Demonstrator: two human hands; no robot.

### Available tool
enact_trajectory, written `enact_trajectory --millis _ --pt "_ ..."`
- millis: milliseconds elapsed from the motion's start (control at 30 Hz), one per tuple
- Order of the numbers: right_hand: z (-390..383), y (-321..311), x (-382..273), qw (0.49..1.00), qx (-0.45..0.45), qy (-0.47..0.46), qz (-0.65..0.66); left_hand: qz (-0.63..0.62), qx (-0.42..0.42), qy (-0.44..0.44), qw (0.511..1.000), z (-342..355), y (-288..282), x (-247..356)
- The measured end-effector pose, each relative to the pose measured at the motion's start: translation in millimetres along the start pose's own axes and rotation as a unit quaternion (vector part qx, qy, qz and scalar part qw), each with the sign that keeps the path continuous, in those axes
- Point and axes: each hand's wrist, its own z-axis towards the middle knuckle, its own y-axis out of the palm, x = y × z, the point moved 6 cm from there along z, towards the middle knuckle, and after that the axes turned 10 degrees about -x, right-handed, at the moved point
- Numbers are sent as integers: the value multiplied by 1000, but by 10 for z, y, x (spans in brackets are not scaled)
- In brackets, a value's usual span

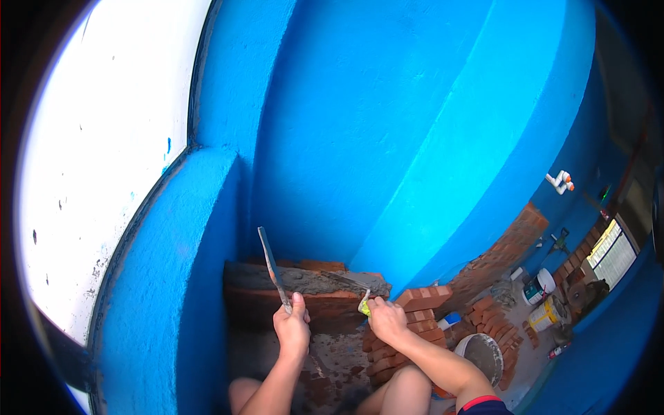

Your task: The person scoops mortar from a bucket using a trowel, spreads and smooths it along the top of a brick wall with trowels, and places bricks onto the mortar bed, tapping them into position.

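Mortar [297, 280] looks rough, bricks [423, 299] matt, the trowel blade [349, 280] dull metal.

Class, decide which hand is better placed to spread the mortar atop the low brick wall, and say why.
Probably the right hand: it grips the trowel, whose blade is at the mortar. The left hand holds a long grey strip.

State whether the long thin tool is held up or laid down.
Held up: the left hand grips the long thin tool, whose far end shows against the blue wall.
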Motion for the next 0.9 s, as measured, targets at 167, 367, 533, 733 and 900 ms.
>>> enact_trajectory --millis 167,367,533,733,900 --pt "200 -36 23 997 -9 37 60 10 0 -5 1000 -109 -6 68" --pt "329 26 -412 988 -74 11 133 75 -15 60 995 -296 186 6" --pt "706 -305 -898 974 -85 3 212 145 -64 175 972 -560 354 210" --pt "996 -203 -1444 976 -128 -53 170 222 -112 286 925 -651 437 273" --pt "1105 -410 -1383 934 -139 -71 322 235 -180 308 904 -685 508 362"
